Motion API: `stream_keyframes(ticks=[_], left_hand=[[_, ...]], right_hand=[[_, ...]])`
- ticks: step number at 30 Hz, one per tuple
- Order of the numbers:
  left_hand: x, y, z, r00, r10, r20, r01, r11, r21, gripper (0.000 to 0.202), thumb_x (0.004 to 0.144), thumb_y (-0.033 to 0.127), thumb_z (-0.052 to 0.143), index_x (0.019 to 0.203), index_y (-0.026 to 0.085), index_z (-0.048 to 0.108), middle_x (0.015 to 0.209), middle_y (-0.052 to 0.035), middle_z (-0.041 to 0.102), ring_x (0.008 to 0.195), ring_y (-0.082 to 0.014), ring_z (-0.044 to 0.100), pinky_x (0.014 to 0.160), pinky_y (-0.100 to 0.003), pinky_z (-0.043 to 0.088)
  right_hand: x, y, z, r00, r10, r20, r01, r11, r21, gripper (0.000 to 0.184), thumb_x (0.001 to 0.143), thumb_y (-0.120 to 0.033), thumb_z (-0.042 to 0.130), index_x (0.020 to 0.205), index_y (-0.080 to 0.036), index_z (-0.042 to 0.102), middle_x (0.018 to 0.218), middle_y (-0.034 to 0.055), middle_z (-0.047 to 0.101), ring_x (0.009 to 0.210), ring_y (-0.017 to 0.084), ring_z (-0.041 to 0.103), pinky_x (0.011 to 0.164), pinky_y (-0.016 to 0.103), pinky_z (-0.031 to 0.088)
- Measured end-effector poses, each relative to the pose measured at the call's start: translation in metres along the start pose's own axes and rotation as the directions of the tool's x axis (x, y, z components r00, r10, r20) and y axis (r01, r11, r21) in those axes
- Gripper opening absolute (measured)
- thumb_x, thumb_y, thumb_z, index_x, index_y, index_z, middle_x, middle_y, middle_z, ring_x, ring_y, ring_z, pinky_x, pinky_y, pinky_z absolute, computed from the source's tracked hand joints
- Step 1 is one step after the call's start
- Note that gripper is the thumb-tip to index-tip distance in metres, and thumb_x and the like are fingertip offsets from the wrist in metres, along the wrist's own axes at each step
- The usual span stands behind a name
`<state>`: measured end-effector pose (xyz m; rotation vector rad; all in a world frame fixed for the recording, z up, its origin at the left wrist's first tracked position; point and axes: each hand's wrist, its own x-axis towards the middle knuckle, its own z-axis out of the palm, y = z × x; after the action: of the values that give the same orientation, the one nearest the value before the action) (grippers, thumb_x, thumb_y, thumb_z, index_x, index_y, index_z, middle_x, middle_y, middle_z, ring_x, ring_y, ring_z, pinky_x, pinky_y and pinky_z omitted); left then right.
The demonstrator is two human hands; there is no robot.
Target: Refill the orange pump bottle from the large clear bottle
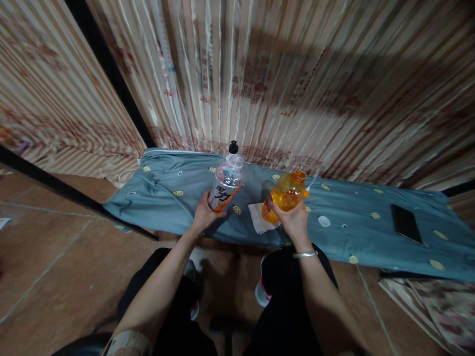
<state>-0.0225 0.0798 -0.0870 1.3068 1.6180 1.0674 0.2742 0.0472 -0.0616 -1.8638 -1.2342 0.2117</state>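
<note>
My left hand (pixel 208 213) is wrapped round the lower part of a clear plastic bottle (pixel 230 174) with a black cap and a grey and orange label. Held in my right hand (pixel 293 215) is an orange see-through bottle (pixel 287 192) with an uncapped mouth, tilted a little to the right, with liquid inside. A folded white tissue (pixel 259 218) lies beside and partly under the orange bottle. Behind that bottle, a small orange cap (pixel 307 194) and a thin pale stick (pixel 315 178) show in part. Both bottles are over the blue cloth.
A blue patterned cloth (pixel 352 237) covers the narrow bench in front of me. On it lie a white round disc (pixel 324 221) and a black phone (pixel 406 223) to the right. Pleated curtain (pixel 230 74) hangs right behind. Black poles (pixel 115 74) stand at the left.
</note>
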Motion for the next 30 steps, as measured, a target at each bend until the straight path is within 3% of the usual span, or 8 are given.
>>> stream_keyframes(ticks=[6, 11, 14, 20, 22, 26, 30], left_hand=[[0.008, -0.008, -0.005, 0.999, 0.013, -0.050, -0.015, 0.999, -0.039, 0.091, 0.047, 0.005, 0.100, 0.129, 0.016, 0.062, 0.124, -0.0113, 0.078, 0.123, -0.0388, 0.075, 0.111, -0.049, 0.057], [0.011, -0.020, 0.001, 0.995, 0.021, -0.093, -0.030, 0.995, -0.097, 0.097, 0.046, 0.004, 0.099, 0.133, 0.019, 0.059, 0.122, -0.0091, 0.079, 0.121, -0.0370, 0.077, 0.112, -0.052, 0.058], [0.011, -0.027, 0.004, 0.992, 0.023, -0.128, -0.039, 0.991, -0.126, 0.103, 0.047, 0.008, 0.100, 0.139, 0.021, 0.057, 0.127, -0.0097, 0.077, 0.126, -0.0378, 0.074, 0.116, -0.056, 0.056], [0.008, -0.036, 0.002, 0.978, 0.023, -0.207, -0.060, 0.983, -0.176, 0.115, 0.045, 0.009, 0.100, 0.147, 0.023, 0.049, 0.150, -0.0150, 0.066, 0.150, -0.0375, 0.060, 0.131, -0.052, 0.043], [0.002, -0.039, -0.005, 0.969, 0.005, -0.247, -0.052, 0.982, -0.184, 0.103, 0.050, 0.011, 0.099, 0.141, 0.023, 0.052, 0.150, -0.0156, 0.064, 0.153, -0.0388, 0.056, 0.132, -0.055, 0.040], [-0.026, -0.041, -0.023, 0.955, 0.002, -0.297, -0.063, 0.979, -0.196, 0.061, 0.068, 0.024, 0.090, 0.120, 0.025, 0.057, 0.135, -0.0113, 0.069, 0.143, -0.0362, 0.063, 0.126, -0.060, 0.045], [-0.061, -0.027, -0.019, 0.973, 0.108, -0.206, -0.148, 0.971, -0.189, 0.048, 0.073, 0.031, 0.088, 0.113, 0.026, 0.062, 0.123, -0.0072, 0.072, 0.130, -0.0318, 0.070, 0.122, -0.056, 0.051]], right_hand=[[0.001, -0.002, 0.000, 1.000, -0.005, -0.001, 0.005, 1.000, 0.022, 0.096, 0.065, -0.080, 0.080, 0.131, -0.012, 0.064, 0.119, 0.0270, 0.082, 0.111, 0.045, 0.079, 0.097, 0.056, 0.062], [0.003, -0.006, 0.000, 1.000, 0.017, 0.021, -0.018, 0.999, 0.030, 0.096, 0.065, -0.077, 0.082, 0.133, -0.013, 0.062, 0.119, 0.0267, 0.081, 0.113, 0.047, 0.078, 0.099, 0.058, 0.060], [0.004, -0.006, 0.000, 0.999, 0.010, 0.041, -0.012, 0.999, 0.043, 0.095, 0.065, -0.074, 0.084, 0.133, -0.013, 0.061, 0.122, 0.0276, 0.080, 0.114, 0.047, 0.078, 0.099, 0.057, 0.060], [0.006, -0.006, 0.002, 0.998, -0.005, 0.066, 0.001, 0.998, 0.061, 0.089, 0.067, -0.070, 0.083, 0.133, -0.014, 0.061, 0.125, 0.0278, 0.079, 0.113, 0.045, 0.078, 0.094, 0.053, 0.061], [0.007, -0.005, 0.004, 0.998, -0.014, 0.059, 0.010, 0.998, 0.064, 0.085, 0.068, -0.067, 0.083, 0.131, -0.015, 0.061, 0.123, 0.0269, 0.080, 0.111, 0.044, 0.079, 0.092, 0.051, 0.061], [0.006, -0.002, 0.008, 0.998, -0.058, 0.034, 0.055, 0.995, 0.078, 0.080, 0.070, -0.066, 0.083, 0.129, -0.016, 0.062, 0.114, 0.0225, 0.083, 0.105, 0.041, 0.080, 0.088, 0.049, 0.062], [0.004, -0.002, 0.008, 0.997, -0.072, 0.041, 0.067, 0.991, 0.113, 0.076, 0.073, -0.066, 0.081, 0.129, -0.019, 0.062, 0.108, 0.0179, 0.084, 0.103, 0.039, 0.081, 0.088, 0.047, 0.062]])
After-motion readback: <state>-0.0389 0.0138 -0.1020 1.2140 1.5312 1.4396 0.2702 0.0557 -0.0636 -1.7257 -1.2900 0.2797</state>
